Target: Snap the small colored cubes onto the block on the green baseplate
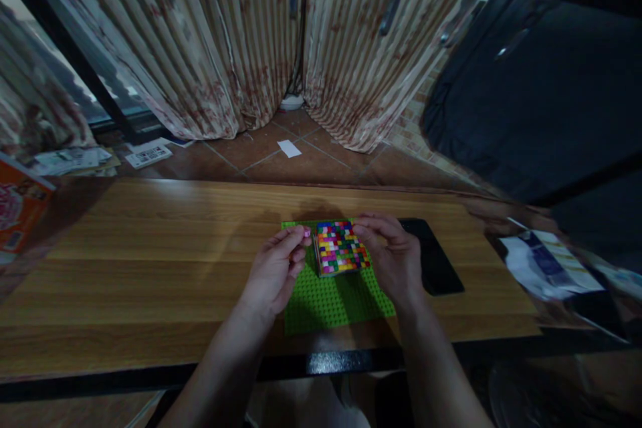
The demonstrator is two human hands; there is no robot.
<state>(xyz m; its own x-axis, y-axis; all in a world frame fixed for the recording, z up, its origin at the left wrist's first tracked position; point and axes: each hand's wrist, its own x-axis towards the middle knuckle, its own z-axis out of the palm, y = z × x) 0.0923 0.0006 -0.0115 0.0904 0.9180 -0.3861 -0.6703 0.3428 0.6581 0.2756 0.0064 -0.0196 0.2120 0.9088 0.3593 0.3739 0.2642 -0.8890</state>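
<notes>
A green studded baseplate (326, 301) lies on the wooden table (150, 247). On it stands a square block of many small coloured bricks (341, 247), slightly tilted. My left hand (275, 271) is at the block's left edge, fingers pinched on a small pink brick (306, 232). My right hand (394, 257) curls round the block's right side, fingertips on its top right corner.
A black phone (434, 257) lies flat just right of the baseplate. An orange box (17, 204) sits at the table's left end, papers and a bag (546, 264) at the right end. Curtains and tiled floor lie beyond the far edge.
</notes>
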